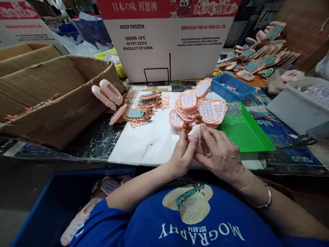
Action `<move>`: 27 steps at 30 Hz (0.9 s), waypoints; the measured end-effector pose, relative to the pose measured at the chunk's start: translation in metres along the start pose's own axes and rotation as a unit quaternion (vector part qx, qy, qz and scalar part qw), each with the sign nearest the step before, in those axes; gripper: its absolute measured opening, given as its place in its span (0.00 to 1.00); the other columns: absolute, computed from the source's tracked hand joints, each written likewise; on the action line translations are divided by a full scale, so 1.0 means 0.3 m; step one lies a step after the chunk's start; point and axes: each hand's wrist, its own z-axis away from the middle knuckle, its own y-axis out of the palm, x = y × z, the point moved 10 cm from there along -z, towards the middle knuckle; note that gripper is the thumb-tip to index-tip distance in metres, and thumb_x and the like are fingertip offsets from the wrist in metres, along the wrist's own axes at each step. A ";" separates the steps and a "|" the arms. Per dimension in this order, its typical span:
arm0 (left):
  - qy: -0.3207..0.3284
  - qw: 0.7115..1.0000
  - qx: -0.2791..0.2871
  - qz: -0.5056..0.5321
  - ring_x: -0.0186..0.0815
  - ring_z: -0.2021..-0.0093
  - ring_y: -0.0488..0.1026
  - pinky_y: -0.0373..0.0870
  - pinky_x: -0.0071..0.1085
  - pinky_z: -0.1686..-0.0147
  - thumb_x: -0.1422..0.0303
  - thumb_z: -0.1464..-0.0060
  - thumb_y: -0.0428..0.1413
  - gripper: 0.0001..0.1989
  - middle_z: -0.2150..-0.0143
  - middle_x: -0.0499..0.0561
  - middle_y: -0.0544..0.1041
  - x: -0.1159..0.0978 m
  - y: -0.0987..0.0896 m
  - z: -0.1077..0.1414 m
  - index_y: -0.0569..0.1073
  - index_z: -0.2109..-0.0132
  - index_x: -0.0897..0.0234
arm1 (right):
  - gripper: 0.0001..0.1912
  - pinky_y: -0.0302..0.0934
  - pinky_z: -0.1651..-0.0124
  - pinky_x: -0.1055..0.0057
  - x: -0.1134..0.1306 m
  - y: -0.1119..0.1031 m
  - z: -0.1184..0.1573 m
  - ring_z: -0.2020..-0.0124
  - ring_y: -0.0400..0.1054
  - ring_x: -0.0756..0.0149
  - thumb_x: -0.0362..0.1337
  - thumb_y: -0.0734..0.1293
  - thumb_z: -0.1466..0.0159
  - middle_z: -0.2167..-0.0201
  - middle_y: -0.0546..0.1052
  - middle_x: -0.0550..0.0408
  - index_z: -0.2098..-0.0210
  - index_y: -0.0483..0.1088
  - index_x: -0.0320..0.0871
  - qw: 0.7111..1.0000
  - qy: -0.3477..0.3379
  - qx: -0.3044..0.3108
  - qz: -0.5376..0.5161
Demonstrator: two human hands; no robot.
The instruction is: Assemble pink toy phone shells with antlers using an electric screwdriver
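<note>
Between both hands, just above the front of the white board (133, 151), is a pink plastic toy shell (194, 133) with brown antler-like bits on top. My left hand (182, 154) pinches its left side with thumb and fingers. My right hand (223, 152) closes on its right side, the thumb on top and fingers beneath. Its underside is hidden by my hands. Right behind them lies a pile of pink shells with lettered keypads (189, 100). Farther left are pink shells with green circuit boards (135, 114) and smooth pink covers (111, 93).
A green tray (253, 135) with small metal screws (233, 108) stands at right, a blue tray (218, 86) behind it. Cardboard boxes (64, 113) flank the left. A printed white carton (164, 51) rises at the back. Below the table edge, a blue bin (48, 199) contains more toy parts.
</note>
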 end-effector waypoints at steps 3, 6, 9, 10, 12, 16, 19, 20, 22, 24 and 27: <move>0.071 0.988 0.097 -0.095 0.45 0.41 0.71 0.64 0.38 0.37 0.63 0.40 0.58 0.20 0.47 0.58 0.77 -0.061 0.024 0.052 0.70 0.43 0.63 | 0.32 0.71 0.53 0.56 -0.049 -0.011 0.019 0.53 0.73 0.51 0.54 0.63 0.30 0.49 0.76 0.38 0.37 0.65 0.38 0.985 0.043 0.002 -0.168; 0.045 0.977 0.165 -0.124 0.45 0.42 0.72 0.63 0.39 0.37 0.62 0.37 0.55 0.20 0.44 0.59 0.76 -0.054 0.029 0.114 0.69 0.40 0.63 | 0.22 0.70 0.65 0.67 -0.101 0.040 0.055 0.65 0.73 0.61 0.53 0.66 0.32 0.61 0.79 0.47 0.52 0.74 0.40 0.933 0.137 0.044 -0.330; -0.024 0.977 0.177 -0.116 0.45 0.43 0.72 0.65 0.39 0.40 0.60 0.35 0.52 0.20 0.44 0.58 0.76 -0.012 0.020 0.156 0.70 0.40 0.63 | 0.20 0.68 0.66 0.69 -0.112 0.111 0.103 0.67 0.71 0.64 0.53 0.70 0.36 0.64 0.78 0.51 0.62 0.74 0.41 0.872 0.220 0.093 -0.427; -0.042 0.978 0.172 -0.112 0.44 0.44 0.72 0.66 0.38 0.41 0.59 0.35 0.51 0.20 0.44 0.58 0.76 -0.001 0.015 0.164 0.71 0.42 0.63 | 0.19 0.68 0.65 0.69 -0.112 0.128 0.118 0.68 0.71 0.65 0.53 0.71 0.37 0.65 0.78 0.52 0.64 0.74 0.41 0.857 0.239 0.101 -0.445; -0.064 0.978 0.157 -0.120 0.44 0.47 0.73 0.67 0.37 0.44 0.57 0.35 0.51 0.19 0.47 0.57 0.78 0.011 0.003 0.175 0.74 0.45 0.63 | 0.19 0.68 0.64 0.68 -0.109 0.146 0.140 0.68 0.70 0.65 0.53 0.73 0.39 0.66 0.77 0.53 0.66 0.73 0.42 0.836 0.264 0.110 -0.469; -0.057 0.969 0.164 -0.177 0.42 0.56 0.74 0.69 0.35 0.50 0.62 0.39 0.57 0.13 0.55 0.55 0.79 -0.002 -0.002 0.187 0.75 0.50 0.62 | 0.15 0.67 0.62 0.70 -0.083 0.149 0.156 0.65 0.71 0.65 0.48 0.73 0.38 0.66 0.76 0.55 0.65 0.74 0.42 0.817 0.251 0.141 -0.500; -0.034 0.964 0.164 -0.209 0.40 0.62 0.72 0.69 0.35 0.55 0.66 0.43 0.60 0.10 0.60 0.54 0.78 -0.014 -0.006 0.191 0.76 0.54 0.62 | 0.11 0.66 0.64 0.71 -0.076 0.123 0.149 0.67 0.70 0.66 0.44 0.73 0.37 0.70 0.75 0.56 0.66 0.75 0.42 0.836 0.225 0.132 -0.483; -0.030 0.964 0.158 -0.212 0.40 0.63 0.72 0.69 0.35 0.56 0.67 0.44 0.60 0.10 0.62 0.54 0.78 -0.015 -0.010 0.189 0.76 0.55 0.62 | 0.11 0.66 0.65 0.71 -0.079 0.111 0.144 0.68 0.70 0.66 0.44 0.73 0.37 0.72 0.74 0.56 0.67 0.75 0.42 0.846 0.218 0.117 -0.472; -0.030 0.967 0.145 -0.208 0.41 0.63 0.72 0.69 0.36 0.56 0.66 0.45 0.62 0.10 0.63 0.54 0.78 -0.011 -0.019 0.184 0.77 0.56 0.62 | 0.12 0.66 0.65 0.71 -0.082 0.094 0.132 0.69 0.69 0.67 0.44 0.73 0.37 0.73 0.74 0.56 0.68 0.75 0.42 0.860 0.201 0.094 -0.460; -0.031 0.971 0.131 -0.197 0.43 0.59 0.73 0.69 0.37 0.52 0.63 0.46 0.62 0.12 0.62 0.55 0.79 -0.006 -0.031 0.172 0.78 0.56 0.62 | 0.12 0.67 0.65 0.71 -0.082 0.090 0.120 0.69 0.70 0.67 0.46 0.72 0.36 0.72 0.74 0.56 0.67 0.75 0.42 0.866 0.184 0.087 -0.457; -0.021 0.985 0.090 -0.143 0.45 0.52 0.75 0.69 0.39 0.46 0.57 0.44 0.61 0.16 0.55 0.56 0.80 -0.004 -0.061 0.144 0.78 0.53 0.62 | 0.15 0.70 0.63 0.70 -0.085 0.092 0.111 0.64 0.73 0.64 0.48 0.72 0.36 0.64 0.77 0.53 0.58 0.76 0.43 0.872 0.164 0.089 -0.452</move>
